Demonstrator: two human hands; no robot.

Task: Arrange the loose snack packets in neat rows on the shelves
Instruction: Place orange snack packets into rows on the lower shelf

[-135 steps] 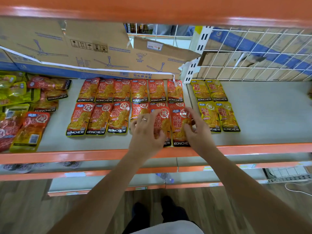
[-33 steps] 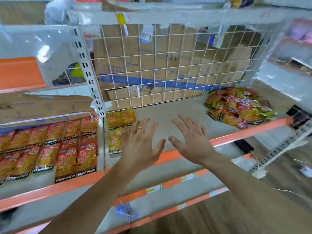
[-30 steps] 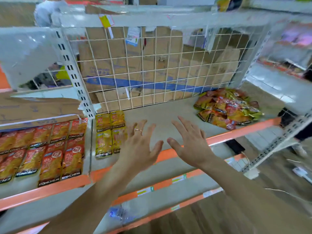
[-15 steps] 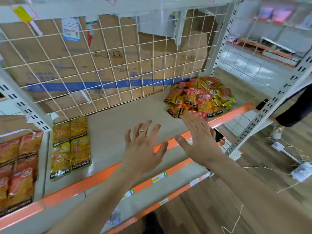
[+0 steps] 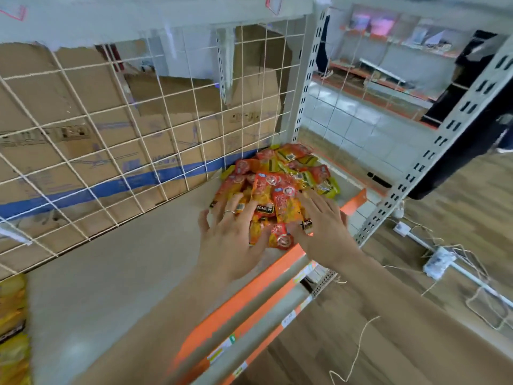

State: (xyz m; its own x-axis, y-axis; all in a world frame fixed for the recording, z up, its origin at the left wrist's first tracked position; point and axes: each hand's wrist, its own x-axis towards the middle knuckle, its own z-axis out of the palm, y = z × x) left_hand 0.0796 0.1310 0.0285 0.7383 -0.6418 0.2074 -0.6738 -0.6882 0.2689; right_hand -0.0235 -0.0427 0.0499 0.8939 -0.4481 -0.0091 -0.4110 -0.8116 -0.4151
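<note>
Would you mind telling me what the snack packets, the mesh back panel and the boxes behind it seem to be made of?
Snack packets: likely glossy plastic film, given the sheen and crinkled printed faces.
Mesh back panel: seemingly thin metal wire, cream-coated, crossing in a grid.
Boxes: apparently matte brown cardboard, with printed marks and a blue band.

The only lettering that reads is "CHEW", white on a black band at the bottom edge of one orange snack packet point(image 5: 263, 208). Print on the cardboard boxes point(image 5: 83, 129) and on the shelf-edge labels point(image 5: 287, 319) is too blurred to read.
</note>
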